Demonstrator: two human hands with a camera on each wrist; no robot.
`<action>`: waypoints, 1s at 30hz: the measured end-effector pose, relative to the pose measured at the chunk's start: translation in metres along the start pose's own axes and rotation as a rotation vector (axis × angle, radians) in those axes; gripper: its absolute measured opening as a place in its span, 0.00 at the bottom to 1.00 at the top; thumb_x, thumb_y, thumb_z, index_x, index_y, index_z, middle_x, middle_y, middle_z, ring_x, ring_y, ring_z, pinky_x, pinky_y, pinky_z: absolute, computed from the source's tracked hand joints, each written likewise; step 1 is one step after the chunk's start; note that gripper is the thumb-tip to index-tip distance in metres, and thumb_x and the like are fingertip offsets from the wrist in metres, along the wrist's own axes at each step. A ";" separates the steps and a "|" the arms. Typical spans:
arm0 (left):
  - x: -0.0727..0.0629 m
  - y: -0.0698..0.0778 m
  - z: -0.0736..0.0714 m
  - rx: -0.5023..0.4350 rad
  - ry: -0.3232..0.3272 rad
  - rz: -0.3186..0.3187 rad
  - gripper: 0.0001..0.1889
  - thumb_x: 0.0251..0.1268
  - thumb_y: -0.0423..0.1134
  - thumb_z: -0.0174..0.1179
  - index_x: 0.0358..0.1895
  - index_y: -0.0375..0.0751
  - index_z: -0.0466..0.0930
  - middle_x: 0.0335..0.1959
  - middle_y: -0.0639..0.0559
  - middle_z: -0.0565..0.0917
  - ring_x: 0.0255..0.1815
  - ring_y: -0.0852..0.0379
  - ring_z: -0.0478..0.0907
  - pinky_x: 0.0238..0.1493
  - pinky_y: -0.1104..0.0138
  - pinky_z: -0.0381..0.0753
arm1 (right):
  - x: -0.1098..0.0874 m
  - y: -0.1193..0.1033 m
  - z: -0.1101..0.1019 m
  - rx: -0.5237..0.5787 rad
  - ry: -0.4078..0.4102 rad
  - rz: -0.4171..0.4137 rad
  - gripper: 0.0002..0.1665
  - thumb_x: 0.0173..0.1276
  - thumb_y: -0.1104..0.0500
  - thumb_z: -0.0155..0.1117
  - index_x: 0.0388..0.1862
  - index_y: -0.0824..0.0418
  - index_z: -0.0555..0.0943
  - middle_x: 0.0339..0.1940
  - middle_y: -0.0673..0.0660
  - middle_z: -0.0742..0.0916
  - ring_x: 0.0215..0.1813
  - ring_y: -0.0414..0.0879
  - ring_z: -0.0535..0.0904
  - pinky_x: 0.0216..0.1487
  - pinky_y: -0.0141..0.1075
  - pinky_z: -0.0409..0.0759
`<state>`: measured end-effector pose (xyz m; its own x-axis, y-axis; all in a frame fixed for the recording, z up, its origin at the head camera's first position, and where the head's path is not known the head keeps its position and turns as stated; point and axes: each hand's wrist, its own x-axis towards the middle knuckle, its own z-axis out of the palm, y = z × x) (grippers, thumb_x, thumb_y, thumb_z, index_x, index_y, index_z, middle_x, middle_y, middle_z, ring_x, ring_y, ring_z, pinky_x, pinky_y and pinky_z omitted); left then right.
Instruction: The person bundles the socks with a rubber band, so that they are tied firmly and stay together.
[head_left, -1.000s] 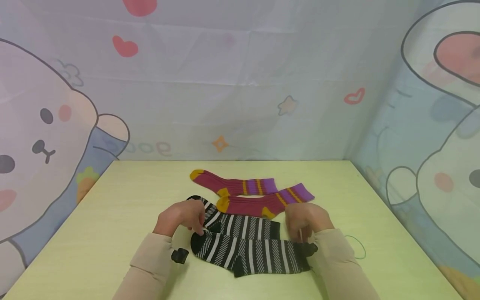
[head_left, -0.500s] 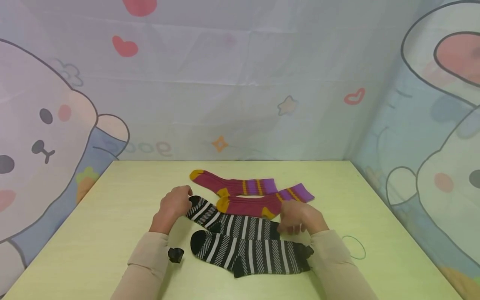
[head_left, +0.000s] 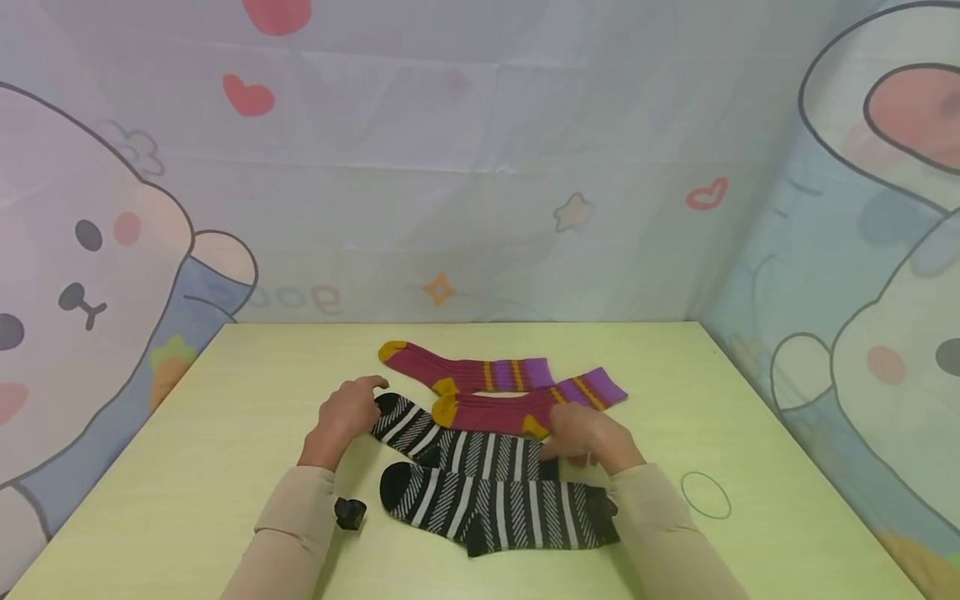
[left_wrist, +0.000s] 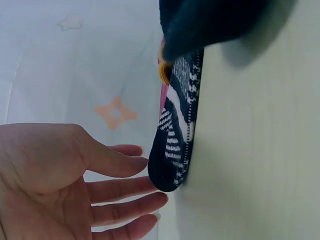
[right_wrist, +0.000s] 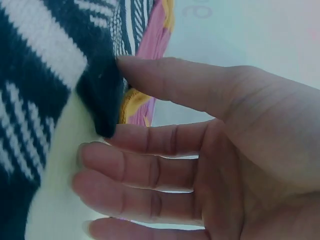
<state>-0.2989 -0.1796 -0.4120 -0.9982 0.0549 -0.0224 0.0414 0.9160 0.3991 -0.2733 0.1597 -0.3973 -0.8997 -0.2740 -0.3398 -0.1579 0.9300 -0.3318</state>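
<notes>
Two black-and-white striped socks lie flat, toes left. My left hand [head_left: 348, 417] is at the toe of the farther striped sock [head_left: 491, 456]; in the left wrist view its fingers [left_wrist: 125, 191] are extended and spread, tips close against the dark toe [left_wrist: 164, 167]. At that sock's other end is my right hand [head_left: 592, 435]. The right wrist view shows its thumb and forefinger on either side of the black cuff [right_wrist: 102, 92], the other fingers [right_wrist: 140, 167] extended; whether they press it is unclear. The nearer striped sock [head_left: 510, 512] lies in front, its cuff partly behind the right sleeve.
Behind lie two maroon socks with yellow toes and purple cuffs: a farther one [head_left: 465, 372] and a nearer one [head_left: 487, 412] overlapping the striped sock. A thin green loop [head_left: 706, 495] rests at right on the pale table [head_left: 225, 467]. A printed curtain [head_left: 480, 167] hangs behind.
Both hands have left the nearer striped sock and moved away to the farther one. Lately the right hand has shifted left onto its cuff, while the left stays by the toe.
</notes>
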 end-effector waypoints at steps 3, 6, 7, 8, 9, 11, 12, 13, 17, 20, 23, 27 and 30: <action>0.000 0.001 0.000 -0.004 0.004 0.023 0.23 0.61 0.25 0.54 0.61 0.41 0.78 0.50 0.33 0.82 0.28 0.48 0.71 0.25 0.58 0.70 | 0.001 -0.003 0.002 -0.005 0.017 0.006 0.16 0.63 0.52 0.74 0.29 0.61 0.79 0.19 0.55 0.80 0.21 0.49 0.78 0.25 0.40 0.81; -0.002 0.002 0.000 0.005 0.000 0.044 0.18 0.61 0.24 0.56 0.54 0.40 0.78 0.46 0.35 0.82 0.28 0.48 0.71 0.26 0.57 0.71 | 0.003 -0.004 0.004 -0.009 0.022 0.010 0.15 0.63 0.53 0.74 0.33 0.61 0.79 0.22 0.55 0.82 0.22 0.49 0.79 0.25 0.39 0.81; -0.002 0.002 0.001 0.009 -0.003 0.049 0.17 0.61 0.24 0.56 0.52 0.40 0.79 0.45 0.36 0.82 0.28 0.48 0.71 0.26 0.57 0.72 | 0.003 -0.004 0.005 -0.009 0.022 0.011 0.15 0.63 0.54 0.74 0.34 0.61 0.78 0.24 0.55 0.82 0.22 0.49 0.80 0.26 0.39 0.81; -0.003 0.002 0.001 0.012 -0.003 0.052 0.15 0.61 0.24 0.57 0.50 0.40 0.79 0.44 0.37 0.82 0.28 0.48 0.71 0.26 0.58 0.72 | 0.004 -0.004 0.005 -0.011 0.022 0.009 0.15 0.63 0.54 0.74 0.34 0.61 0.78 0.24 0.55 0.82 0.22 0.49 0.80 0.26 0.39 0.81; -0.003 0.002 0.001 0.020 -0.002 0.055 0.14 0.61 0.24 0.57 0.49 0.39 0.80 0.43 0.38 0.82 0.29 0.47 0.73 0.27 0.57 0.74 | 0.004 -0.004 0.006 -0.012 0.022 0.007 0.14 0.63 0.54 0.74 0.34 0.61 0.78 0.24 0.55 0.82 0.22 0.49 0.80 0.26 0.39 0.81; -0.003 0.002 0.002 0.033 0.000 0.056 0.12 0.61 0.25 0.59 0.46 0.38 0.83 0.45 0.38 0.83 0.33 0.45 0.76 0.30 0.54 0.77 | 0.004 -0.005 0.006 -0.014 0.022 0.000 0.14 0.63 0.54 0.74 0.33 0.61 0.78 0.23 0.55 0.82 0.22 0.49 0.80 0.26 0.39 0.81; -0.003 0.002 0.002 0.038 0.000 0.056 0.11 0.61 0.25 0.59 0.45 0.38 0.84 0.45 0.37 0.83 0.35 0.44 0.78 0.32 0.53 0.79 | 0.005 -0.005 0.006 -0.016 0.023 -0.004 0.14 0.63 0.55 0.74 0.33 0.61 0.78 0.23 0.55 0.82 0.22 0.49 0.80 0.25 0.39 0.81; -0.003 0.002 0.002 0.042 0.001 0.056 0.11 0.61 0.25 0.59 0.45 0.37 0.85 0.46 0.37 0.84 0.37 0.42 0.80 0.34 0.51 0.80 | 0.005 -0.005 0.006 -0.018 0.025 -0.011 0.14 0.63 0.55 0.74 0.32 0.61 0.78 0.23 0.55 0.81 0.21 0.48 0.80 0.25 0.39 0.81; -0.002 0.001 0.001 0.048 0.008 0.048 0.11 0.60 0.25 0.60 0.45 0.34 0.86 0.47 0.35 0.84 0.43 0.37 0.81 0.40 0.48 0.82 | 0.006 -0.006 0.005 -0.028 0.032 -0.039 0.14 0.63 0.56 0.74 0.29 0.61 0.78 0.19 0.54 0.80 0.19 0.47 0.78 0.22 0.36 0.78; -0.001 0.000 0.000 0.040 0.019 0.040 0.12 0.59 0.25 0.59 0.45 0.31 0.85 0.46 0.35 0.84 0.44 0.36 0.81 0.42 0.47 0.81 | 0.006 -0.006 0.005 -0.027 0.034 -0.056 0.14 0.63 0.57 0.74 0.27 0.62 0.78 0.17 0.53 0.79 0.16 0.46 0.75 0.19 0.34 0.73; -0.001 0.001 -0.001 0.028 0.038 0.038 0.12 0.58 0.25 0.59 0.45 0.28 0.84 0.45 0.33 0.83 0.44 0.35 0.81 0.43 0.47 0.81 | 0.007 -0.005 0.004 -0.019 0.038 -0.070 0.14 0.64 0.57 0.73 0.26 0.62 0.78 0.16 0.53 0.78 0.16 0.44 0.74 0.19 0.33 0.72; -0.002 0.003 -0.004 0.006 0.076 0.044 0.12 0.57 0.24 0.60 0.45 0.27 0.84 0.46 0.32 0.83 0.43 0.36 0.81 0.43 0.48 0.81 | 0.006 -0.003 -0.001 0.005 0.065 -0.100 0.16 0.66 0.59 0.71 0.22 0.63 0.78 0.16 0.54 0.81 0.17 0.45 0.77 0.20 0.35 0.76; -0.004 0.005 -0.007 -0.012 0.093 0.044 0.12 0.56 0.23 0.60 0.45 0.27 0.83 0.47 0.32 0.84 0.43 0.36 0.82 0.42 0.48 0.81 | 0.005 0.000 -0.007 0.067 0.100 -0.130 0.15 0.66 0.61 0.71 0.22 0.64 0.78 0.19 0.56 0.83 0.19 0.48 0.81 0.22 0.37 0.80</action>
<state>-0.2955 -0.1785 -0.4034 -0.9951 0.0579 0.0803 0.0859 0.9084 0.4091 -0.2806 0.1598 -0.3929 -0.9099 -0.3620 -0.2026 -0.2510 0.8691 -0.4261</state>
